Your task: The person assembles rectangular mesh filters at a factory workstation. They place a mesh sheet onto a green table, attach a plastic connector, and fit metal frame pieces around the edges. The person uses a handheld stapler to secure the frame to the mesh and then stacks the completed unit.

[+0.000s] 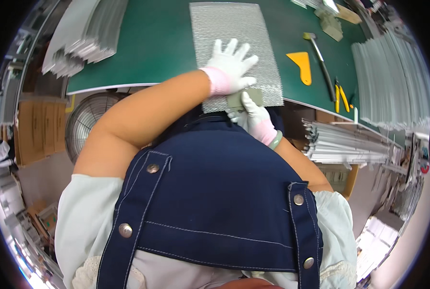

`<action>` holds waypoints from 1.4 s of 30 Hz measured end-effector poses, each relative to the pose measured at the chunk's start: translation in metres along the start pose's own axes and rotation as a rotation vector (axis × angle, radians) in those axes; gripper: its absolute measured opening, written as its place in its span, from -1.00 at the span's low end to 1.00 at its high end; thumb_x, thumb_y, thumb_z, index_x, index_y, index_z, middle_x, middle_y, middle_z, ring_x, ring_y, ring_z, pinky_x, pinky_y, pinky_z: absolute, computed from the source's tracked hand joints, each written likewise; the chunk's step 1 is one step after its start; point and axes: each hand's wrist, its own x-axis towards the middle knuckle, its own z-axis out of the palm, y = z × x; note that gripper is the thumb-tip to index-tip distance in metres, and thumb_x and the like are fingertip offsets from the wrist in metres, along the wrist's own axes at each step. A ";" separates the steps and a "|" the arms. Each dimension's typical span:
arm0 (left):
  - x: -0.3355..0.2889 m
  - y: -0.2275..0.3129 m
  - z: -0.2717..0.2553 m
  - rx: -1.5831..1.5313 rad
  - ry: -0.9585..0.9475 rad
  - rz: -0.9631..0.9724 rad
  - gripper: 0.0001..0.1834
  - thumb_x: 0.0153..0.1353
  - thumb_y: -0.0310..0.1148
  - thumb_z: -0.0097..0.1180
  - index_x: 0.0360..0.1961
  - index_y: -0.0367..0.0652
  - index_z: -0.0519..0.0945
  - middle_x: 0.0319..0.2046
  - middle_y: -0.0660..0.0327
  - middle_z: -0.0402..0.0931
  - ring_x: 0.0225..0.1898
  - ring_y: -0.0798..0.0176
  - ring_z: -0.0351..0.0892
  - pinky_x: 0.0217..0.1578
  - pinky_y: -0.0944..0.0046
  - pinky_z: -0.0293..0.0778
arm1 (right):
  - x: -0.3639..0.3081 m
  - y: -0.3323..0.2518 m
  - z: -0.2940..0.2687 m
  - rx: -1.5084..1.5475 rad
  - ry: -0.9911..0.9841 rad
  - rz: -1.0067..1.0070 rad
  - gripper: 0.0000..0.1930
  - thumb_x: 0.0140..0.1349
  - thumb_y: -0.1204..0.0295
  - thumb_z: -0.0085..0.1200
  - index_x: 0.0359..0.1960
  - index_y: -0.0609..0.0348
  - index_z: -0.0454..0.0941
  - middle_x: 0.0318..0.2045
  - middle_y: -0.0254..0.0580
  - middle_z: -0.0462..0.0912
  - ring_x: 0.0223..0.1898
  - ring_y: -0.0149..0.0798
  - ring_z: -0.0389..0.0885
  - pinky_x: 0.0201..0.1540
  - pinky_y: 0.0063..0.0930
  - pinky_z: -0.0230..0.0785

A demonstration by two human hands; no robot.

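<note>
A silvery mesh-textured sheet (229,23) lies on the green worktop (157,43), its near end jutting past the table's front edge. My left hand (230,66), in a white glove with a pink cuff, rests flat on the sheet with fingers spread. At the near end, my right hand (257,119), gloved the same way, grips a flat grey-green block (236,99) against the sheet. Its thumb lies over the block; the other fingers are mostly hidden below.
To the right lie a yellow scraper (301,67), a black-handled hammer (322,65) and yellow-handled pliers (341,97). Stacks of thin grey panels stand at left (87,31) and right (393,79). A round fan (82,120) is under the table's left side.
</note>
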 end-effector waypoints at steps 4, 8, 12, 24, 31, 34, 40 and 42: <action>-0.009 -0.001 -0.027 -0.085 0.043 0.075 -0.11 0.09 0.09 0.22 0.41 -0.02 0.26 0.41 -0.12 0.12 0.46 -0.29 0.00 0.36 -0.39 -0.09 | -0.018 -0.030 -0.014 -0.329 -0.154 0.291 -0.52 0.33 0.18 0.23 0.08 0.33 0.50 -0.16 -0.09 0.66 -0.19 -0.32 0.64 -0.07 -0.46 0.51; -0.051 0.034 -0.044 -0.093 -0.142 0.210 0.02 -0.11 -0.03 0.40 0.40 -0.08 0.25 0.39 -0.15 0.14 0.44 -0.30 0.03 0.37 -0.30 -0.02 | -0.068 -0.066 -0.055 -0.626 -0.166 0.169 -0.50 0.28 0.29 0.25 0.15 0.39 0.50 -0.01 -0.01 0.65 -0.04 -0.24 0.66 0.06 -0.42 0.52; -0.027 0.013 -0.034 -0.030 -0.141 0.269 -0.07 -0.04 -0.18 0.35 0.40 -0.07 0.26 0.40 -0.11 0.13 0.44 -0.32 0.02 0.40 -0.26 -0.06 | -0.110 -0.104 -0.169 -1.032 0.449 0.096 -0.57 0.28 0.11 0.19 0.02 0.18 0.66 -0.10 -0.07 0.72 -0.05 -0.23 0.70 0.04 -0.35 0.55; 0.000 0.015 -0.054 -0.057 0.217 0.273 -0.27 0.07 -0.12 0.27 0.27 -0.14 0.43 0.35 -0.11 0.23 0.40 -0.36 0.06 0.35 -0.39 -0.09 | -0.160 -0.115 -0.283 -2.421 0.628 -0.364 -0.88 0.04 0.39 0.12 -0.35 0.01 0.62 -0.35 -0.23 0.63 -0.22 -0.12 0.63 -0.13 -0.25 0.46; 0.018 0.104 -0.060 -0.226 0.188 0.546 -0.42 0.01 -0.10 0.27 0.02 -0.20 0.51 0.05 0.03 0.42 0.26 -0.18 0.21 0.25 -0.18 0.04 | -0.125 -0.141 -0.025 -1.834 0.161 -1.427 -0.80 -0.10 0.34 0.17 -0.40 0.07 0.54 -0.52 -0.26 0.45 -0.42 -0.13 0.47 -0.26 -0.19 0.45; 0.011 0.137 -0.053 -1.361 -0.450 0.036 -0.60 0.29 -0.16 0.08 0.01 -0.24 0.52 0.05 0.03 0.46 0.18 0.00 0.39 0.09 -0.12 0.38 | -0.111 -0.131 0.050 -1.660 -0.073 -1.688 -0.70 -0.18 0.37 0.15 -0.32 0.13 0.58 -0.50 -0.26 0.51 -0.48 -0.19 0.49 -0.36 -0.27 0.43; -0.007 0.078 -0.085 -1.828 0.058 0.403 -0.49 0.46 0.03 -0.05 0.05 -0.22 0.59 0.34 -0.12 0.27 0.39 -0.06 0.25 0.45 -0.11 0.09 | -0.140 -0.112 0.005 -1.479 0.077 -1.162 -0.80 -0.10 0.40 0.22 -0.38 0.11 0.60 -0.47 -0.24 0.57 -0.45 -0.24 0.57 -0.40 -0.36 0.38; -0.027 0.075 -0.103 -1.911 -0.016 0.239 -0.44 0.45 -0.04 0.02 0.22 -0.32 0.43 0.34 -0.11 0.27 0.37 -0.07 0.30 0.35 -0.05 0.28 | -0.129 -0.063 -0.044 -0.959 0.517 -0.964 -0.75 0.22 0.42 0.19 -0.10 0.27 0.66 -0.31 -0.14 0.71 -0.30 -0.26 0.69 -0.20 -0.46 0.51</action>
